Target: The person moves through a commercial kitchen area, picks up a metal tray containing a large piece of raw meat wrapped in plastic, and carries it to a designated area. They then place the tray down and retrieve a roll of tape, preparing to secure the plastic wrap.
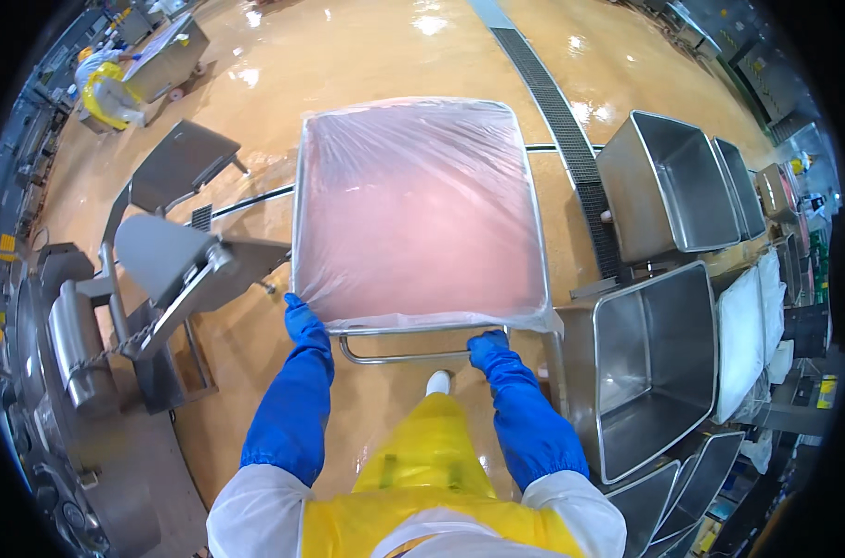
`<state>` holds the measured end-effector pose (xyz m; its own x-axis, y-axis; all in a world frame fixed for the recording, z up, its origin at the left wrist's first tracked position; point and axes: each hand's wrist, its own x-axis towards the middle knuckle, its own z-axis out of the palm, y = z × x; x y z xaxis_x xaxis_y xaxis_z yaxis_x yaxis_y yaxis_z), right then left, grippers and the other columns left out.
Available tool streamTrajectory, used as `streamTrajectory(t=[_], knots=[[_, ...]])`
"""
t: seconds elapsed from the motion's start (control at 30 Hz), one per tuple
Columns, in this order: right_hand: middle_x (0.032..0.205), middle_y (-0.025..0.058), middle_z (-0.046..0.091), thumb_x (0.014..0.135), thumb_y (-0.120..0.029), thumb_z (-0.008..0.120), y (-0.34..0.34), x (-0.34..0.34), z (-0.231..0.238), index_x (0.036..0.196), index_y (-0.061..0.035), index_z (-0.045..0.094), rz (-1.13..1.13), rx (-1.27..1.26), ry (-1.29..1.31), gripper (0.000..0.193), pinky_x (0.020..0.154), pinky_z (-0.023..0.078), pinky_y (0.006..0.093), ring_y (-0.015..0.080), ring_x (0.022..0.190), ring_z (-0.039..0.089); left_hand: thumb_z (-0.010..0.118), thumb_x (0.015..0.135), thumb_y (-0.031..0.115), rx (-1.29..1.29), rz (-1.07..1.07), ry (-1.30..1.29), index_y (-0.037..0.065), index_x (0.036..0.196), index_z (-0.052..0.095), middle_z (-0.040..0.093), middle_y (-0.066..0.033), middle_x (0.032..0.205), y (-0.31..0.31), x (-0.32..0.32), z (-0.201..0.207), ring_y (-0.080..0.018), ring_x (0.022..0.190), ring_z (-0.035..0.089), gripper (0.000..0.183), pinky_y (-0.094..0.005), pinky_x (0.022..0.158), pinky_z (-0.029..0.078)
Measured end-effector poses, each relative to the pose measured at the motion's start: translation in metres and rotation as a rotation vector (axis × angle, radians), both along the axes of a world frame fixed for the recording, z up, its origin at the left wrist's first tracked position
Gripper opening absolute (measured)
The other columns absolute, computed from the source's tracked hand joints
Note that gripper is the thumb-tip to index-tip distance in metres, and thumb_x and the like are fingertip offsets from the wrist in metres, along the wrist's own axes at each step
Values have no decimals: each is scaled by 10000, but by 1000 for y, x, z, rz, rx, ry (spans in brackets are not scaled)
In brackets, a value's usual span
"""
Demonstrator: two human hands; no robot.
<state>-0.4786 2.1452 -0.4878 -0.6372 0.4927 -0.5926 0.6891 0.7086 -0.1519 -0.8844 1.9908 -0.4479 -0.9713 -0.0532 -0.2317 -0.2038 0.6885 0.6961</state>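
In front of me stands a large square metal tub cart. Clear plastic sheeting lies over the smooth pink mass inside it, with creases along the far side and edges hanging over the rim. A bent tubular push handle runs along the near side. My right hand, in a blue glove, is closed round the right end of this handle. At the cart's near left corner, my left hand, also blue-gloved, grips the rim; its fingertips are partly hidden. One white boot shows below the handle.
Empty metal tubs stand close along the right. A steel machine with a tilted arm is near on the left. A grated floor drain crosses the wet tan floor. Far left, a person in a yellow apron leans at another tub.
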Motion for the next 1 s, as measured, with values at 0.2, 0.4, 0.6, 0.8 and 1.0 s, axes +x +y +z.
streamTrajectory(t=[0.2,0.4,0.6,0.8,1.0], knots=[[1186,153,621,626,-335,867,101,-46,10,1289,-20,517,-760,315,849,813,945,466,434,337,1083,597,324,961,647,104,58,10,-43,911,702,692,-194,773,128,-70,-10,-329,676,631,788,-430,625,486],[1315,267,492,717,-283,771,266,-154,-15,1461,7,166,-1347,-13,496,1002,1019,426,432,402,1196,520,329,968,618,-148,60,164,-49,879,685,667,-261,775,257,-150,-10,-446,707,616,761,-486,634,490],[1413,307,385,718,-246,743,422,-258,-43,1497,-39,41,-1356,-135,138,1070,1076,381,420,384,1267,483,333,966,621,74,117,64,-41,837,674,670,-245,772,368,-239,-16,-422,687,617,756,-487,627,483],[1415,297,404,740,-262,719,550,-328,-33,1505,-50,58,-1309,-174,16,1033,1081,374,420,385,1272,483,379,972,594,145,180,12,-31,871,674,671,-182,742,479,-306,-26,-310,652,616,699,-433,626,480],[1412,301,418,763,-297,694,672,-414,-32,1506,-37,101,-1251,-174,54,985,1079,375,420,405,1266,486,391,972,595,464,191,26,-26,864,670,659,-179,719,565,-399,-47,-299,631,602,690,-392,596,475]])
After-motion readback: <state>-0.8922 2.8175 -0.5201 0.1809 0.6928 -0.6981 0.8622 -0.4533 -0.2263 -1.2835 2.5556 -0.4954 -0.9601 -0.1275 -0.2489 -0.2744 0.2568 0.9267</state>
